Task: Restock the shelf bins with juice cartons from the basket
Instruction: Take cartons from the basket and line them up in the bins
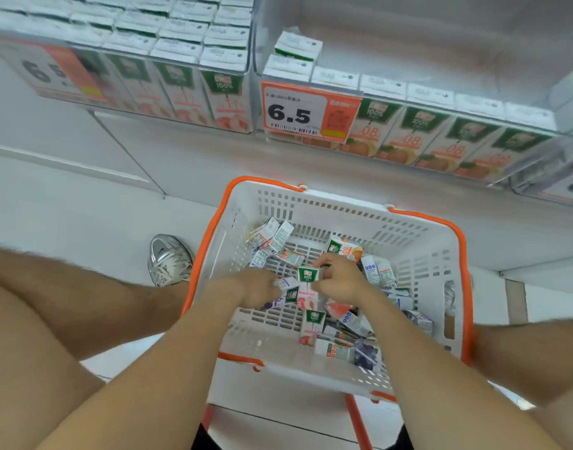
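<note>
Head view: shoe (168,259) beside basket (327,203) of cartons (341,250).

Far-left price tag (61,73) blurred, far-right bin (567,177) cut by pic edge, R shoe (450,297) mostly behind basket (213,241) wall, L hand (252,287) fingertips under cartons (288,282).

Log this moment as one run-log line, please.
stage: picking in basket | left hand: grips pale carton | right hand: grips peach carton | right bin: part filled
</note>
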